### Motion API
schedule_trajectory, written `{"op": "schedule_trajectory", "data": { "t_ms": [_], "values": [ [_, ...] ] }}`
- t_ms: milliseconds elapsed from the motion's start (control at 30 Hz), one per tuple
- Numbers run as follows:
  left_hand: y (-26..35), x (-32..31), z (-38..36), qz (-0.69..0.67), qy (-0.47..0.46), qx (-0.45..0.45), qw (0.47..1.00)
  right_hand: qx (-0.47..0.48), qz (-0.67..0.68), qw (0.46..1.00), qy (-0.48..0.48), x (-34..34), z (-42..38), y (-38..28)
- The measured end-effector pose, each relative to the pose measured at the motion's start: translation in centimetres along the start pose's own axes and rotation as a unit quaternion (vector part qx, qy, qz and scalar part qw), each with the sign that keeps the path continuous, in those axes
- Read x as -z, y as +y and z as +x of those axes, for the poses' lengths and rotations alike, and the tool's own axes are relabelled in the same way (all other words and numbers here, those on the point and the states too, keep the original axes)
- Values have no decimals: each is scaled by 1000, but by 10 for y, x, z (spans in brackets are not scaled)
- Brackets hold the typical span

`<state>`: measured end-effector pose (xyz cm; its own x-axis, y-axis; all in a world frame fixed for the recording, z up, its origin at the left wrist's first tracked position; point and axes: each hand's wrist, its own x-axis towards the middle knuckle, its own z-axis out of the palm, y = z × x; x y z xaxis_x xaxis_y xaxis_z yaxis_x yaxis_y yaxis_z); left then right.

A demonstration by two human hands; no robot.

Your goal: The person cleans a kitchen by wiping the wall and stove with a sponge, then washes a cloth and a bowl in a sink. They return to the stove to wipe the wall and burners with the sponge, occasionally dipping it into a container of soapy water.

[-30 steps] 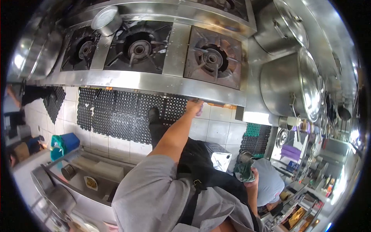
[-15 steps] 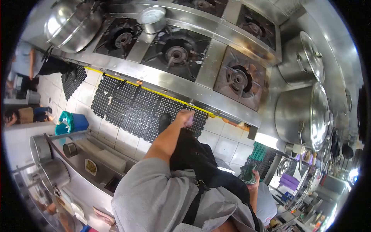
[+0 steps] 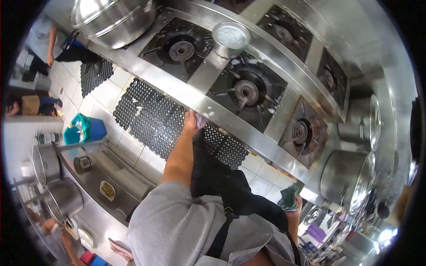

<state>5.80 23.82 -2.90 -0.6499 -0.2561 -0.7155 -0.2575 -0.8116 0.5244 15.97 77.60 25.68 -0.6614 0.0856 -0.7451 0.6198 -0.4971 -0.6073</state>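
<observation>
My left hand (image 3: 191, 122) is closed round a small pinkish-purple cloth (image 3: 200, 121), beside the front edge of the steel stove (image 3: 171, 91). White foam spots lie on the metal by it. At the lower right, my right hand (image 3: 294, 209) grips a dark green crumpled item (image 3: 289, 198), perhaps a cloth or pad, held away from the stove. A metal pot (image 3: 230, 40) with whitish, foamy contents stands on the stove between burners.
A large lidded pot (image 3: 113, 22) sits at the stove's left end, with more pots (image 3: 344, 177) at the right. Black mats (image 3: 151, 115) cover the floor tiles. A blue bin (image 3: 95, 129) and steel counter (image 3: 95, 188) are at left. Other people (image 3: 43, 37) appear at far left.
The view has swung, so the stove sits lower and farther right. My left hand, still holding the purple cloth, is now against the stove's front edge. My right hand keeps the green item.
</observation>
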Motion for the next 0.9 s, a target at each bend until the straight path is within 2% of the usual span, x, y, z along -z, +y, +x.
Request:
{"op": "schedule_trajectory", "data": {
  "t_ms": [33,100,133,167,200,233,267,300,367,433,533,600,667,700,733,800,867,900],
  "values": [
    [-2,6,7,30,-3,-19,999,-2,-26,999,-21,-21,8,-4],
    [-13,14,30,115,64,-96,987,-14,-43,999,-12,-53,29,-6],
    [-18,23,28,108,74,-91,987,-23,-49,999,0,-66,35,-7],
    [-4,21,15,185,36,-136,973,-26,-68,995,-61,-84,42,-11],
    [21,18,0,264,-4,-178,948,-30,-74,995,-66,-99,53,-16],
    [61,9,-26,290,-13,-86,953,-71,-90,990,-77,-110,61,-23],
    [72,39,-6,286,-12,-84,955,-110,-105,985,-86,-119,65,-29],
    [83,82,24,242,-112,14,964,-108,-110,984,-84,-127,69,-32],
    [92,96,36,187,-211,113,953,-70,-102,991,-47,-140,76,-33],
    [83,85,33,192,-171,113,960,-56,-107,992,-33,-156,82,-38],
    [85,43,14,211,-122,114,963,-83,-85,993,-27,-195,71,-35],
    [77,35,9,195,-151,135,960,-53,-87,995,-23,-207,64,-32],
    [54,43,21,201,-148,34,968,-82,-90,992,-43,-188,72,-37],
    [42,44,30,284,-83,8,955,-110,-87,988,-62,-183,74,-37],
    [29,48,36,282,-82,9,956,-111,-89,988,-61,-177,75,-38],
    [29,39,30,322,-64,-20,944,-107,-100,980,-131,-174,75,-37],
    [38,27,20,339,-51,-38,939,-105,-92,981,-135,-177,71,-36],
    [42,22,15,366,-38,-19,930,-102,-83,982,-133,-178,71,-36]
  ]
}}
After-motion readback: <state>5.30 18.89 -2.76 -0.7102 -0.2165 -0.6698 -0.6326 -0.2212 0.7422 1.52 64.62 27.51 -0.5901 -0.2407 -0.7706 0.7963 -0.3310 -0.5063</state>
